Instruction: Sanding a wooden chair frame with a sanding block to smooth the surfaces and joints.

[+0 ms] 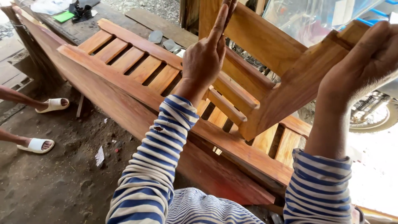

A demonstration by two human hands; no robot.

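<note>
I hold up an orange-brown wooden frame piece (265, 74) with cross slats and notched ends. My left hand (205, 56) presses flat against its upper left board, fingers stretched upward. My right hand (365, 62) wraps over the notched end of the slanted rail at the upper right. Both arms wear blue-and-white striped sleeves. Under the held piece lies a long slatted wooden panel (128, 62), set on edge and running from upper left to lower right.
The dirt floor (54, 182) lies at the lower left, with a scrap of paper (99, 156). Another person's feet in white sandals (37, 145) stand at the left edge. A motorcycle wheel (373, 114) shows at the right. Planks and slippers (166, 41) lie behind.
</note>
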